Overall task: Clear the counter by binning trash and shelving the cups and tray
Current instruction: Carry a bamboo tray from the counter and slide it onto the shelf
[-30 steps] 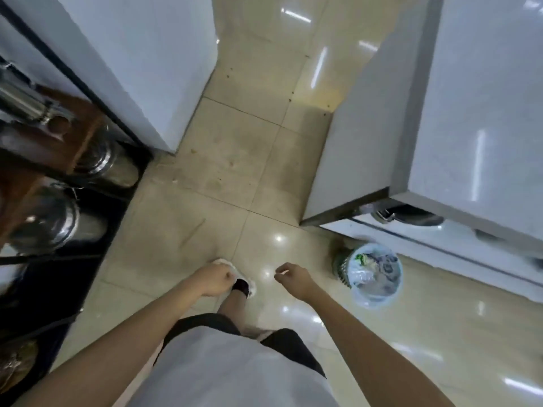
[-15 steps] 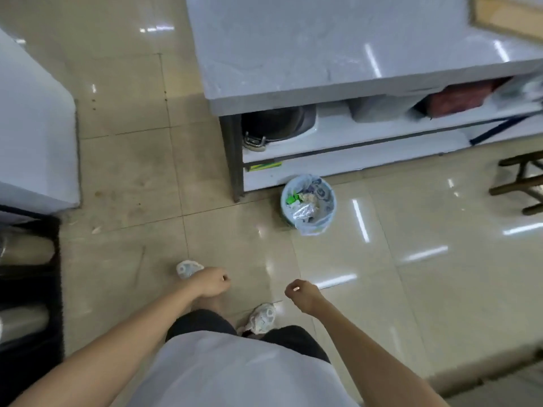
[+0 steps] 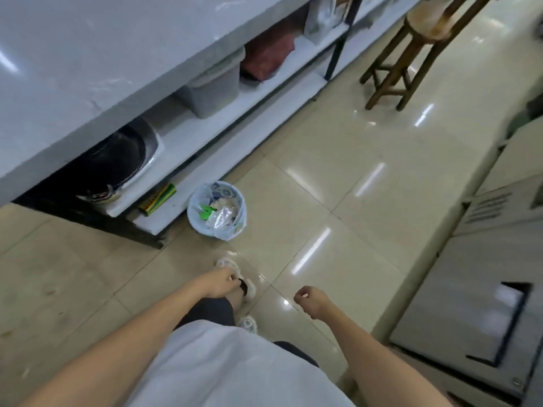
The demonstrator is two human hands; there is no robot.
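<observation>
A small bin (image 3: 216, 211) lined with a pale plastic bag stands on the tiled floor beside the counter's foot; it holds crumpled wrappers and green scraps. The grey-white counter (image 3: 88, 54) fills the upper left, and its top shows no cups or tray in this view. My left hand (image 3: 219, 282) hangs over my shoe with its fingers curled and nothing in it. My right hand (image 3: 311, 298) is a loose fist lower right of the bin, also holding nothing. Both hands are well short of the bin.
Under the counter a white shelf (image 3: 205, 136) carries a dark metal pot (image 3: 117, 160), a grey tub (image 3: 214, 86) and a red bag (image 3: 270, 54). A wooden stool (image 3: 420, 39) stands upper right. A grey metal cabinet (image 3: 482, 289) lines the right side.
The view has swung right and closer to the counter: the bin now sits near the middle, and the stool and right cabinet have come into sight. Both hands stay curled and hold nothing.
</observation>
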